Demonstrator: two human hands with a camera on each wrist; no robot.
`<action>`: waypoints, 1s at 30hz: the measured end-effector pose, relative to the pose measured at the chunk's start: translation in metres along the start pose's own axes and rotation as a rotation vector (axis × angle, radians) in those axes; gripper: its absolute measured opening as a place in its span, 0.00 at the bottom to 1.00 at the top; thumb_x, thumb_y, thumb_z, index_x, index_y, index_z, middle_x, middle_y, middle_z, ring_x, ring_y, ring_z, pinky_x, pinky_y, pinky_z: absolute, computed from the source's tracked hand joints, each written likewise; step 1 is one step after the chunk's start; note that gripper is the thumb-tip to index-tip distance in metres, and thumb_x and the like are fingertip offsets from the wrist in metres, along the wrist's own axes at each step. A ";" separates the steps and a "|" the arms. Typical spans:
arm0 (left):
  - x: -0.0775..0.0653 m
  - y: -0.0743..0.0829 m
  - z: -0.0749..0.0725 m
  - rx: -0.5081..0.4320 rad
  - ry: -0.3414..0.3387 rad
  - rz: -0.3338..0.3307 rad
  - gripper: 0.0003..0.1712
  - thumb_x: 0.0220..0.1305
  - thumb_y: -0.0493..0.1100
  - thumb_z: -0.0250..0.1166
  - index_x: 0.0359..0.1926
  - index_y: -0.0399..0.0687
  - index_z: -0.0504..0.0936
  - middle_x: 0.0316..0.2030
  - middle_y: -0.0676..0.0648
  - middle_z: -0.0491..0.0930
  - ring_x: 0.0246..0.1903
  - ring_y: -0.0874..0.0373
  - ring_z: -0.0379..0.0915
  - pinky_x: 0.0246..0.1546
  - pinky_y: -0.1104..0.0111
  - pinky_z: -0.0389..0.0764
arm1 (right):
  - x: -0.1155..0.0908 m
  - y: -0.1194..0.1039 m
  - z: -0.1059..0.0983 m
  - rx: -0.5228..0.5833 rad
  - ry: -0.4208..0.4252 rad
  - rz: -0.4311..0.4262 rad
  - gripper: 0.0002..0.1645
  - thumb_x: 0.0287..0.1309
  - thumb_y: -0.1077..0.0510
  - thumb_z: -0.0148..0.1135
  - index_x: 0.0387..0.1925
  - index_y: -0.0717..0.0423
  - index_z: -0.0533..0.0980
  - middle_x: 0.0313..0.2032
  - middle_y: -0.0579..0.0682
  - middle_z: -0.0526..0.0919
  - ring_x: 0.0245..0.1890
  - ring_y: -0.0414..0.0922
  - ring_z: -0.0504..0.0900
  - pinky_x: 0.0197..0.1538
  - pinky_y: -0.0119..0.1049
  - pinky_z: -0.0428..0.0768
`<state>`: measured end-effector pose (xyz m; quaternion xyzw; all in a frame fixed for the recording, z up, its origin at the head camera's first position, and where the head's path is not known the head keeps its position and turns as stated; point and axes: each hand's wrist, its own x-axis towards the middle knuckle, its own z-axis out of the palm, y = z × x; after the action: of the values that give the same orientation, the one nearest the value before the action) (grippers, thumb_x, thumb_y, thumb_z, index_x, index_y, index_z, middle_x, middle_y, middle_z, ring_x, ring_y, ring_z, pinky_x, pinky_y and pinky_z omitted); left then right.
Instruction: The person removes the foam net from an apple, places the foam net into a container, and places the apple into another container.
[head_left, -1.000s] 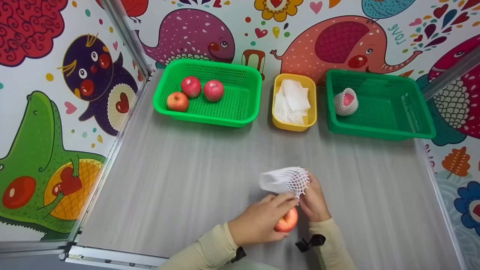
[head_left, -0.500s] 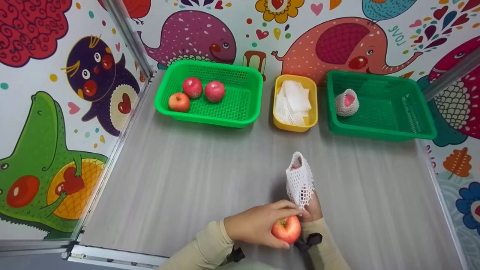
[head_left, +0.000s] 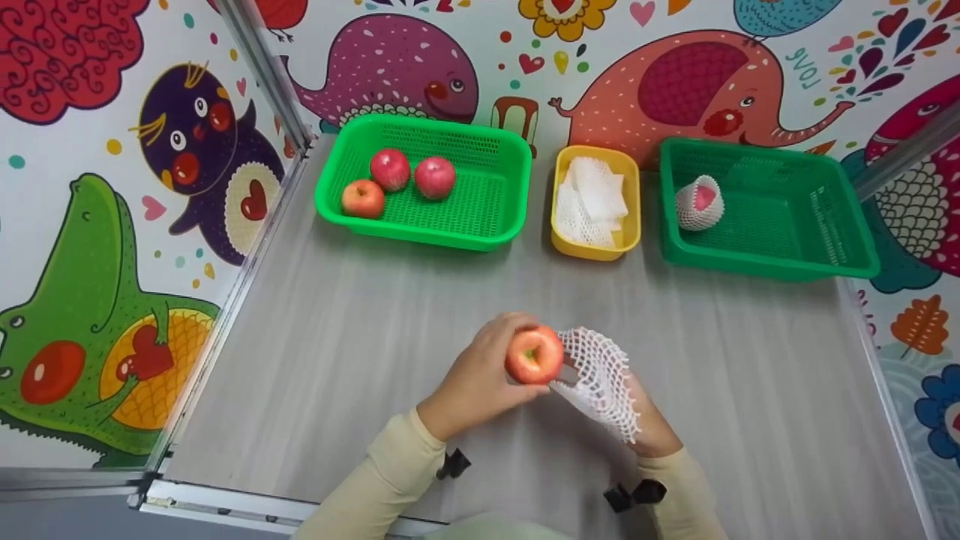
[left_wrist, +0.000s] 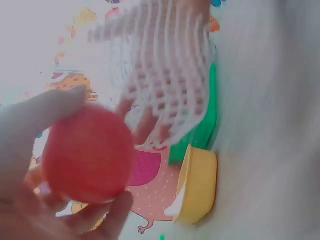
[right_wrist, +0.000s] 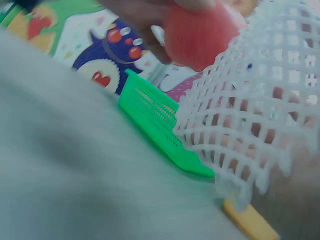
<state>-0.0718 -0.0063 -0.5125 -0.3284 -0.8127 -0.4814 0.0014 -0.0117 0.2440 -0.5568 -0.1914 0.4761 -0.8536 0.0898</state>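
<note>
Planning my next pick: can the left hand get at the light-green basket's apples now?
Probably not: the left hand grips an apple, though nothing visible blocks its way to the basket.

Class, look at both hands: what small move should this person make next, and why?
Probably the left hand should ease the apple into the white net. The apple is bare, the net's open end faces it, and the right hand has fingers showing through the spread mesh. A netted fruit sits in the dark green basket.
</note>
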 end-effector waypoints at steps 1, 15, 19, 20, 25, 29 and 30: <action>0.001 -0.001 0.001 0.026 -0.037 0.023 0.44 0.47 0.49 0.82 0.64 0.53 0.70 0.61 0.55 0.70 0.61 0.59 0.65 0.60 0.65 0.71 | 0.002 -0.002 0.004 -0.081 -0.006 0.015 0.48 0.57 0.79 0.60 0.75 0.53 0.58 0.71 0.52 0.67 0.69 0.46 0.66 0.66 0.38 0.69; -0.009 -0.013 0.012 -0.742 0.012 -0.119 0.18 0.73 0.40 0.59 0.60 0.40 0.76 0.65 0.45 0.65 0.68 0.52 0.60 0.65 0.52 0.66 | 0.030 0.017 0.036 -0.556 0.133 -0.001 0.38 0.60 0.77 0.60 0.70 0.75 0.57 0.64 0.64 0.70 0.61 0.44 0.75 0.58 0.36 0.76; -0.006 -0.013 0.019 -0.695 0.095 -0.287 0.11 0.74 0.47 0.60 0.49 0.45 0.73 0.58 0.47 0.68 0.58 0.53 0.71 0.55 0.58 0.76 | 0.032 0.025 0.047 -0.733 0.281 -0.097 0.23 0.59 0.79 0.59 0.57 0.78 0.70 0.50 0.62 0.80 0.51 0.40 0.81 0.54 0.32 0.79; -0.006 -0.014 0.020 -0.715 0.109 -0.324 0.11 0.75 0.47 0.59 0.48 0.45 0.71 0.56 0.46 0.69 0.54 0.53 0.73 0.50 0.59 0.79 | 0.032 0.026 0.050 -0.737 0.323 -0.102 0.22 0.59 0.79 0.60 0.56 0.78 0.70 0.49 0.63 0.80 0.51 0.41 0.81 0.53 0.32 0.79; -0.009 -0.016 0.024 -0.766 0.157 -0.440 0.11 0.78 0.47 0.53 0.47 0.43 0.66 0.45 0.42 0.72 0.42 0.52 0.77 0.39 0.63 0.79 | 0.029 0.029 0.062 -0.671 0.438 -0.024 0.27 0.61 0.77 0.60 0.61 0.73 0.67 0.55 0.65 0.77 0.56 0.50 0.79 0.56 0.36 0.79; -0.010 -0.020 0.027 -0.692 0.220 -0.452 0.11 0.78 0.46 0.54 0.45 0.42 0.68 0.42 0.46 0.71 0.43 0.56 0.74 0.42 0.64 0.75 | 0.019 0.020 0.068 -0.889 0.384 -0.039 0.28 0.58 0.80 0.58 0.60 0.70 0.70 0.56 0.61 0.78 0.56 0.51 0.78 0.58 0.29 0.74; -0.010 -0.021 0.028 -0.676 0.237 -0.449 0.11 0.78 0.46 0.54 0.44 0.42 0.68 0.40 0.47 0.71 0.42 0.56 0.73 0.43 0.65 0.74 | 0.016 0.016 0.071 -0.969 0.375 -0.093 0.26 0.55 0.81 0.58 0.57 0.70 0.73 0.53 0.60 0.81 0.53 0.51 0.80 0.57 0.27 0.75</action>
<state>-0.0663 0.0034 -0.5473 -0.0676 -0.6547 -0.7436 -0.1179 0.0025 0.1755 -0.5327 -0.0756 0.8154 -0.5581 -0.1339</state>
